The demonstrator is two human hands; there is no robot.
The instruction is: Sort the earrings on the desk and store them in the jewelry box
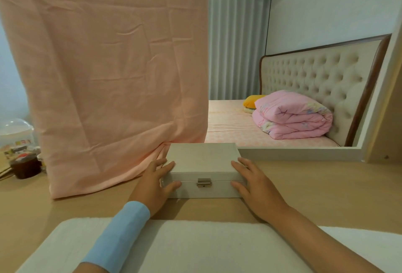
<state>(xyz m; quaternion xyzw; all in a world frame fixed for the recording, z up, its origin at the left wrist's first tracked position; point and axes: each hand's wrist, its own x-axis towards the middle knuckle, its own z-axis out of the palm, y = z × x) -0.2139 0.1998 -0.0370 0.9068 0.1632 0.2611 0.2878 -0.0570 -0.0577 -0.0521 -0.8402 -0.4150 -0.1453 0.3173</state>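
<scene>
We see the jewelry box (203, 157) lying shut on the pale wooden surface (326, 187), at the middle and toward the far edge. Its back is close to a white frame (304, 153), and its left rear corner touches a hanging peach cloth (108, 76). The box is a flat rectangle with square corners and a matte, off-white, slightly grained skin. A thin seam divides lid from base, and a small silver clasp (204, 182) sits at the middle of the front face.

Our left grip (155, 182) holds the box's left front corner, with the thumb on the front wall and the fingers spread over the top edge and side. A light blue band (130, 218) wraps that wrist. Our right grip (258, 187) holds the right front corner in the same way, thumb on the front and fingers spread along the end.

To the right of the box the surface runs bare up to the frame. To the left, the creased cloth bunches onto the wood just beside the box. Farther left stand a dark jar (26, 167) and a clear domed lid (15, 127), well apart from the box. Nearest us lies a white woven pad (195, 248) with rounded corners, and both forearms cross it.

Beyond the frame we see a bed with a button-tufted headboard (315, 76), a folded pink quilt (293, 118), a yellow pillow (252, 100) and grey pleated curtains (237, 44).
</scene>
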